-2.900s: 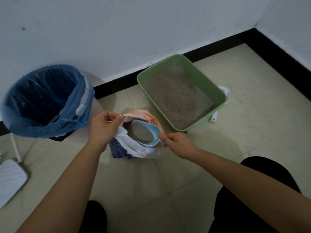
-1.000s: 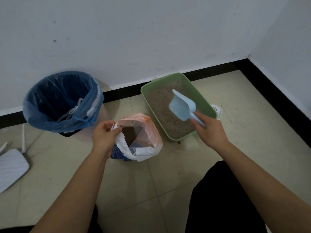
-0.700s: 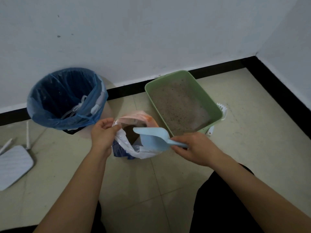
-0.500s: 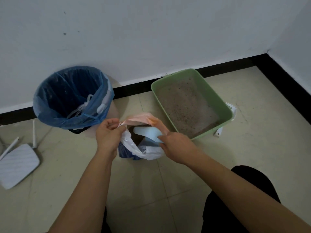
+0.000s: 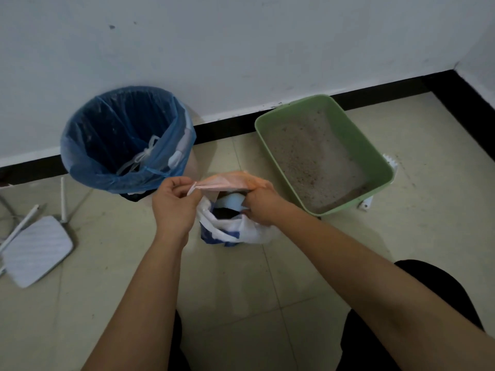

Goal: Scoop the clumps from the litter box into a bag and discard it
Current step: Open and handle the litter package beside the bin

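white walls [image 5: 241, 49] meet a black baseboard [image 5: 32, 170] above beige floor tiles [image 5: 241, 290].

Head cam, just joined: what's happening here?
A person's left hand pinches the rim of the plastic bag on the floor, holding it open. The right hand holds the blue scoop down in the bag's mouth, apparently dumping a load. The green litter box sits just right of the bag with litter in it. The bag has not yet gone into the blue-lined bin on its left.
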